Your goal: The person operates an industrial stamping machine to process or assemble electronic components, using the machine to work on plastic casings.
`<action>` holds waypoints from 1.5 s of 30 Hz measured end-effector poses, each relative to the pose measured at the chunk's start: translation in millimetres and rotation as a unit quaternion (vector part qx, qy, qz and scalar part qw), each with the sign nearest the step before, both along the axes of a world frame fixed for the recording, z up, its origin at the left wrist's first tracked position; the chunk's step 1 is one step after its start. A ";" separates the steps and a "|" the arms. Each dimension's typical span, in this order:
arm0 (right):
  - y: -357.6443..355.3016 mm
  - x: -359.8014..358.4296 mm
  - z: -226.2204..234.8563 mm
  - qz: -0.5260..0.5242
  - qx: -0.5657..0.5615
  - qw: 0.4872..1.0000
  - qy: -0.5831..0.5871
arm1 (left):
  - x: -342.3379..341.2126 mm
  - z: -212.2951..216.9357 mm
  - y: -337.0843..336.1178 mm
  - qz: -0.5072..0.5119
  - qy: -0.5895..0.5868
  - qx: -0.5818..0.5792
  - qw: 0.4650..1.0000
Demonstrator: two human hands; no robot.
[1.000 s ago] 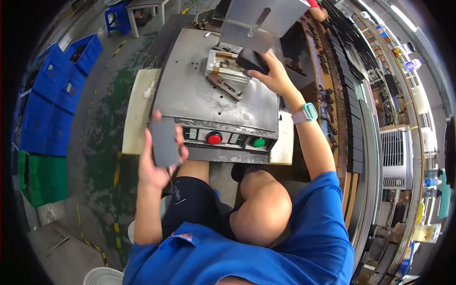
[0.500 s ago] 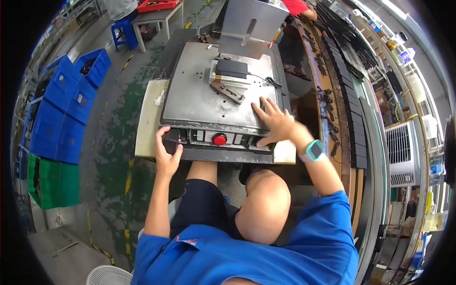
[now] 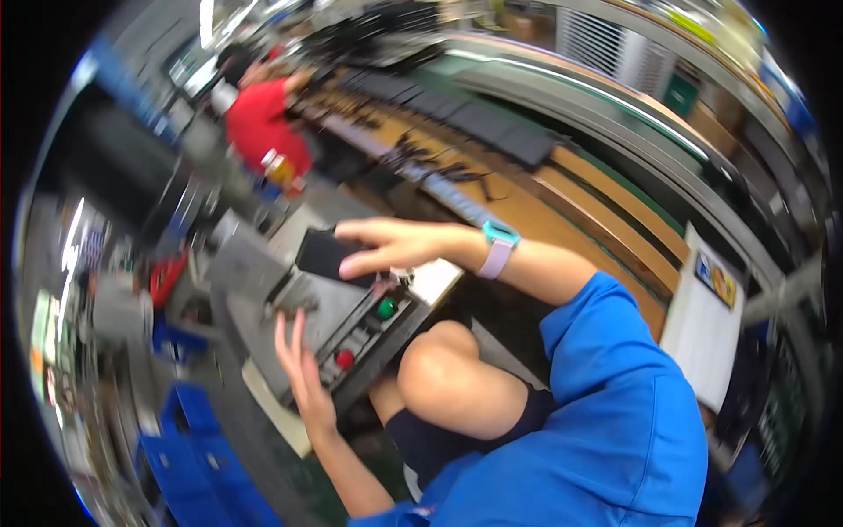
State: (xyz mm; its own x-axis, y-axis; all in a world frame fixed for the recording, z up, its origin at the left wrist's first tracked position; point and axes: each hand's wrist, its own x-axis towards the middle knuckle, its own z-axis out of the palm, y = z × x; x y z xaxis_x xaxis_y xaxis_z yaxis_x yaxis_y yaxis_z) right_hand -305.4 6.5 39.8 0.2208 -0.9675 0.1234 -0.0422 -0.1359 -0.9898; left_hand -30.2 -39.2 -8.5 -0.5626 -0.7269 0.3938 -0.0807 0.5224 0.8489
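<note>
My right hand point(image 3: 391, 244), with a teal watch on its wrist, holds a black power adapter point(image 3: 327, 255) between thumb and fingers. The adapter is above the right part of a grey metal machine plate point(image 3: 329, 307). Nearer the plate's left side, my left hand point(image 3: 307, 386) has its fingers stretched out and spread, with nothing in them. Along the machine's front panel sit a red button point(image 3: 344, 358) and a green button point(image 3: 386, 307). The fixture on the plate is blurred and partly behind my left fingers.
A long wooden bench point(image 3: 518, 206) with black cables and a row of flat black pieces point(image 3: 474, 123) runs past on the right. A person in a red shirt point(image 3: 263, 127) is beside its far end. Blue crates point(image 3: 202, 465) stand at the lower left.
The view has swung to the right and is blurred. My right hand has lifted the adapter from the fixture. My left hand has let go of the machine's front corner and spread its fingers.
</note>
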 end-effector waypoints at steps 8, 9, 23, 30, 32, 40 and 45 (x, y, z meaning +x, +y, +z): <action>216.1 -331.8 24.7 -0.625 -0.019 0.621 0.473 | 92.3 -118.4 57.6 -0.056 -0.124 0.264 0.955; 264.5 -354.6 23.4 -0.655 0.043 0.538 0.529 | 91.8 -134.6 63.1 -0.055 -0.130 0.278 0.950; 107.5 -258.9 -73.2 -0.521 0.225 0.626 0.535 | 19.9 -89.0 56.4 -0.102 -0.162 0.190 0.963; 175.7 -221.2 -20.5 -0.614 -0.015 0.484 0.623 | 68.1 -88.0 42.2 -0.048 -0.083 0.230 0.968; 183.8 -190.2 23.0 -0.641 -0.162 0.500 0.560 | 109.4 -94.9 28.0 0.021 -0.062 0.224 0.972; 205.0 -229.3 73.2 -0.605 -0.271 0.748 0.025 | 97.0 -106.0 -176.9 0.138 0.117 0.046 0.982; 92.9 -91.4 43.0 -0.463 -0.185 0.852 0.158 | 26.2 -86.8 -248.4 0.090 -0.053 -0.188 0.977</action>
State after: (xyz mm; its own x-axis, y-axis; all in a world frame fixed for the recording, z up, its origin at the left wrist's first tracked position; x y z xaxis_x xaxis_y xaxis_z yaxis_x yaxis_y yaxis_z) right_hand -396.8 99.3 82.9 -0.5381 -0.6518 0.5344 -0.5572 -0.2006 -0.8058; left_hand -4.1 -287.6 -95.3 -0.4916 -0.6321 0.5990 -0.2759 0.7654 0.5814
